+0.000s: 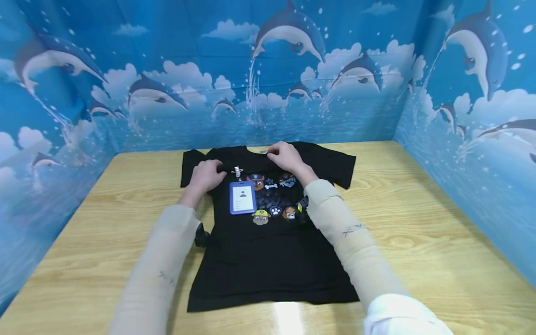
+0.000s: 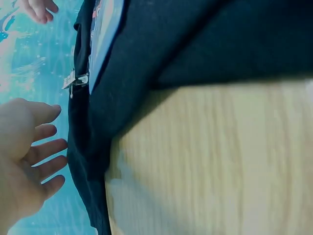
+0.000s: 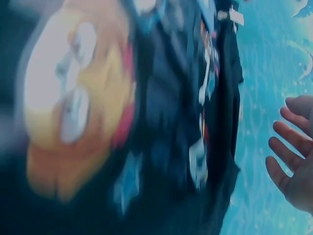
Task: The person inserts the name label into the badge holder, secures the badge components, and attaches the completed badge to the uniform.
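Note:
A black T-shirt [image 1: 268, 260] lies spread out with its collar towards the back, cartoon dog faces printed on the chest. On the left of its chest rests a blue badge holder [image 1: 242, 212] with a white card, and a metal clip [image 1: 237, 171] above it. My left hand [image 1: 206, 176] is over the left shoulder, close beside the clip; in the left wrist view its fingers are loosely spread and hold nothing. Near the collar is my right hand [image 1: 285, 156], its fingers relaxed and apart, nothing between them in the right wrist view.
The shirt lies on a wood-grain table [image 1: 418, 223]. Blue curtains [image 1: 201, 111] printed with dolphins and clouds stand along the back and both sides. A dark wrist device [image 1: 202, 236] sits at my left sleeve, low over the shirt's side.

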A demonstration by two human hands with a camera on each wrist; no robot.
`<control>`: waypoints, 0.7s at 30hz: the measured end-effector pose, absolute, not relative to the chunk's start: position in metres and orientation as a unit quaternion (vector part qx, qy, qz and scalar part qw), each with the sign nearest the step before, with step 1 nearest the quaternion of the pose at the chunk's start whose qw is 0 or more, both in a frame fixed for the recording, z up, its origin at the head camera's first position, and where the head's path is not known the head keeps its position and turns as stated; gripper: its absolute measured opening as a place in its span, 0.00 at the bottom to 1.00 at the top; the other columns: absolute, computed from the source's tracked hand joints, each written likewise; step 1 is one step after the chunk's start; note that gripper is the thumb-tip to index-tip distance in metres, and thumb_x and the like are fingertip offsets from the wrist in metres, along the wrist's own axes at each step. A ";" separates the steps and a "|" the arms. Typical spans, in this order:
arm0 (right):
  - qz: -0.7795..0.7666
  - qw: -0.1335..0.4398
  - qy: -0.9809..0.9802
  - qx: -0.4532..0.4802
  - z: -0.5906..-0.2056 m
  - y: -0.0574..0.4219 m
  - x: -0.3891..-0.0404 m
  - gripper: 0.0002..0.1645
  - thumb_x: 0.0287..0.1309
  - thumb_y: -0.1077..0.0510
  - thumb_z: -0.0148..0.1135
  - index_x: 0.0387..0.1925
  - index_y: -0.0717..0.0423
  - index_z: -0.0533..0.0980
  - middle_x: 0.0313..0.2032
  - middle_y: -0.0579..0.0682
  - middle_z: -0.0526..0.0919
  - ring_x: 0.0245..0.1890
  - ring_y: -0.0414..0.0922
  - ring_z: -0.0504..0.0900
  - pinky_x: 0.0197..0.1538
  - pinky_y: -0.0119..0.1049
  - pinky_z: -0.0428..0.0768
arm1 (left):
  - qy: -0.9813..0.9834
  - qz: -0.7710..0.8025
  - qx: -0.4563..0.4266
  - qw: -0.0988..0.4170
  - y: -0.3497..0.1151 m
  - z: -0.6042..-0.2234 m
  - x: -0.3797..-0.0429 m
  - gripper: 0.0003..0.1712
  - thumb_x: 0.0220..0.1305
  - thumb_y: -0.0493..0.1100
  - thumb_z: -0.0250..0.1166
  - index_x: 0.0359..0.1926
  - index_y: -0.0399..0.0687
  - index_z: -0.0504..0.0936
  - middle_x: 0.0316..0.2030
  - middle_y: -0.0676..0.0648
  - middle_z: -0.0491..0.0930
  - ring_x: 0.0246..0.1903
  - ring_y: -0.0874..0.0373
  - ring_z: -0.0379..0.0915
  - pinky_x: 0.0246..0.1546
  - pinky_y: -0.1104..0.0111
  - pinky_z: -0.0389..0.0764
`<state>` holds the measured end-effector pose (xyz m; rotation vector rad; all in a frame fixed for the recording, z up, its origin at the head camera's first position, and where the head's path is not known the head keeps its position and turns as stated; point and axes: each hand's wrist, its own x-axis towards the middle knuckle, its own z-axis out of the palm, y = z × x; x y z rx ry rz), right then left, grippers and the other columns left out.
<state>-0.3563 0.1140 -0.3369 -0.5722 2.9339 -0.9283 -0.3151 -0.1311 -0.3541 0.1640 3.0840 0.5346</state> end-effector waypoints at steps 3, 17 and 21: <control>-0.242 -0.006 0.948 -0.208 -0.334 0.129 -0.356 0.19 0.64 0.55 0.53 0.53 0.59 0.75 0.52 0.56 0.74 0.53 0.52 0.71 0.55 0.48 0.68 | 0.988 0.143 0.053 0.003 -0.133 -0.355 -0.312 0.26 0.65 0.46 0.56 0.59 0.37 0.71 0.56 0.35 0.70 0.56 0.39 0.62 0.55 0.48 0.62; 0.022 0.025 0.957 -0.288 -0.338 0.184 -0.352 0.22 0.60 0.52 0.58 0.55 0.55 0.75 0.59 0.57 0.69 0.61 0.56 0.62 0.58 0.54 0.61 | 0.991 0.093 0.082 0.048 -0.144 -0.365 -0.301 0.28 0.66 0.50 0.55 0.62 0.40 0.69 0.61 0.35 0.65 0.59 0.38 0.59 0.55 0.46 0.61; 0.065 0.064 0.953 -0.290 -0.344 0.199 -0.350 0.23 0.59 0.51 0.59 0.54 0.56 0.74 0.58 0.58 0.70 0.59 0.57 0.64 0.57 0.54 0.63 | 0.989 0.094 0.094 0.061 -0.144 -0.367 -0.300 0.29 0.66 0.51 0.55 0.62 0.40 0.69 0.60 0.33 0.65 0.58 0.37 0.59 0.56 0.46 0.60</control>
